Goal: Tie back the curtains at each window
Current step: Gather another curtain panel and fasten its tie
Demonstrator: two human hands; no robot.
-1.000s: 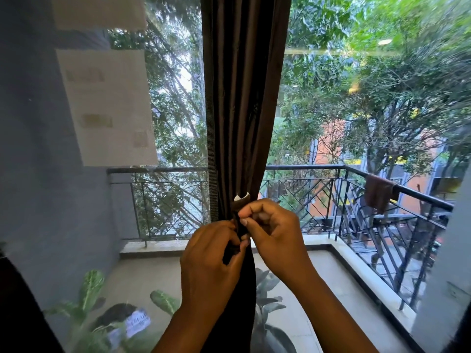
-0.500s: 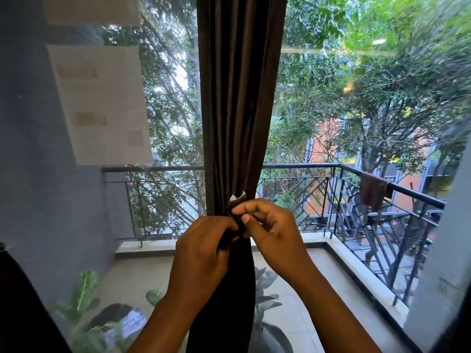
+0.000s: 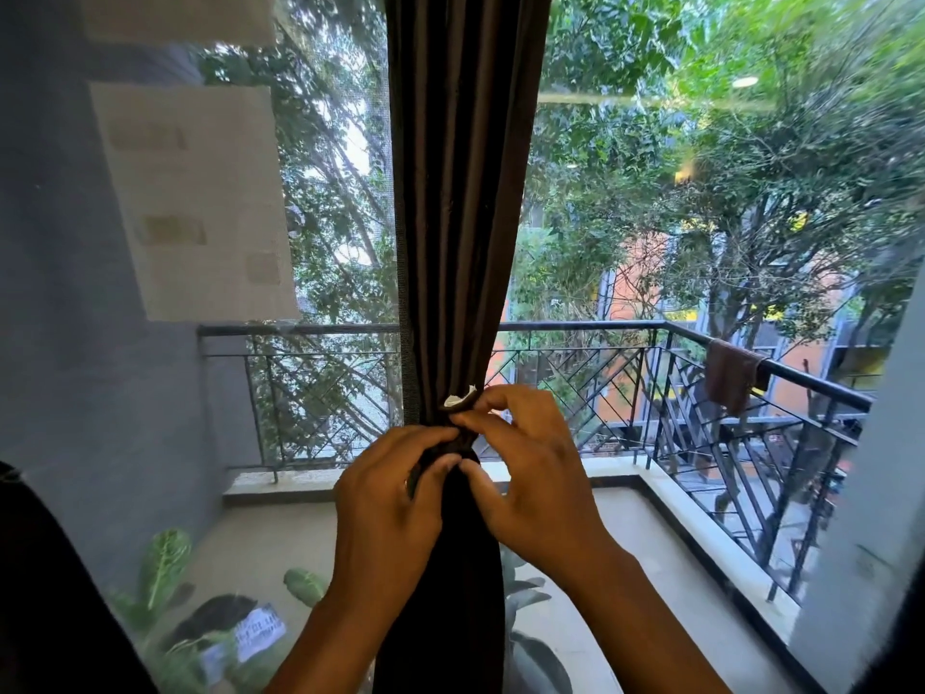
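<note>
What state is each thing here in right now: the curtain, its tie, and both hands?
Brown curtain: gathered into one narrow bunch, hanging straight.
Tie-back: wrapped round the bunch, white-lined end sticking up loose.
Left hand: fingers curled, pinching the tie.
Right hand: fingers curled, pinching the tie.
Cloth on balcony railing: draped over.

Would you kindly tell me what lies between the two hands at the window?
In the head view, the gathered dark curtain and its tie-back band lie between left hand and right hand.

Bright daylight backlights the dark brown pleated curtain point(image 3: 460, 202); ceiling-lamp reflections glare upper right; frame edges bend and blur.
</note>
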